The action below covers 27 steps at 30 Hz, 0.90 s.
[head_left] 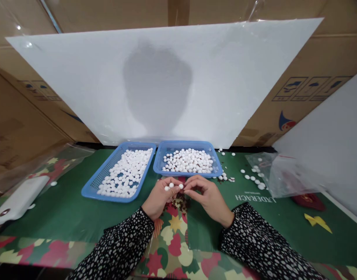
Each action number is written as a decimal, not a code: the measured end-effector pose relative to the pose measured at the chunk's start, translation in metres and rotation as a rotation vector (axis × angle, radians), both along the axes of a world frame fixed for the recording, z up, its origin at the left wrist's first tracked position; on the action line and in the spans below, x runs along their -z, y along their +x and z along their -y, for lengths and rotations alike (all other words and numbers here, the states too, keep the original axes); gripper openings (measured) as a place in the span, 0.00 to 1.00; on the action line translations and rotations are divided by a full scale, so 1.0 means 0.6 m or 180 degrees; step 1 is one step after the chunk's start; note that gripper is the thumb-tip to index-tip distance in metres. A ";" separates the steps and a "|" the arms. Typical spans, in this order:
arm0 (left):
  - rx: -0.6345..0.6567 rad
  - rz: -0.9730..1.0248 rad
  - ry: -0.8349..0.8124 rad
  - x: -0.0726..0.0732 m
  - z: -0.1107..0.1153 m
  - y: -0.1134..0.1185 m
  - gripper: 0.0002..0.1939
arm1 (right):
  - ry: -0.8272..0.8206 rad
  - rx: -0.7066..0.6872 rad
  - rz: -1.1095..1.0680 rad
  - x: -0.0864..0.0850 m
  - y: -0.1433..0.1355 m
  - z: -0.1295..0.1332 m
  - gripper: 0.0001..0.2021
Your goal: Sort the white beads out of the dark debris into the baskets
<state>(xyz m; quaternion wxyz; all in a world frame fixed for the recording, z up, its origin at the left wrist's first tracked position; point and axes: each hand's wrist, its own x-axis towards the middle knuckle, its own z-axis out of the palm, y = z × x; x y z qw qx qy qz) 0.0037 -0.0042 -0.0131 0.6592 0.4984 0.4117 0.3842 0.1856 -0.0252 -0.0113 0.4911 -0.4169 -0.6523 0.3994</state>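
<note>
My left hand (161, 195) is closed around a few small white balls (171, 185), which show on top of its curled fingers. One more white ball (181, 186) sits at the tips of its thumb and forefinger. My right hand (207, 197) meets it there, fingers bent and thumb close to the forefinger; whatever is pinched between them is too small to make out. Just beyond my hands stands a blue perforated basket (188, 174) with many white balls and some dark bits among them. To its left, a second blue basket (89, 189) holds more white balls.
Dark brown crumbs (181, 203) lie under my hands on the green printed sheet (70, 217). Loose white balls (252, 178) and a clear plastic bag (292, 177) are at right, beside yellow scraps (317, 222). A white device (21, 200) lies at left. A white board (225, 85) leans behind.
</note>
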 end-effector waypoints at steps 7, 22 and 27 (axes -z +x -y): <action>-0.0037 0.0135 -0.0047 0.000 0.004 0.002 0.14 | 0.0125 0.0033 -0.0046 0.010 -0.008 0.001 0.03; -0.0217 -0.0047 0.0102 -0.006 0.013 0.003 0.13 | 0.0156 0.0426 0.0207 0.013 -0.017 0.008 0.05; -0.0137 -0.0103 0.0163 -0.011 0.013 0.001 0.14 | 0.0385 0.0203 0.0232 0.006 -0.016 0.009 0.06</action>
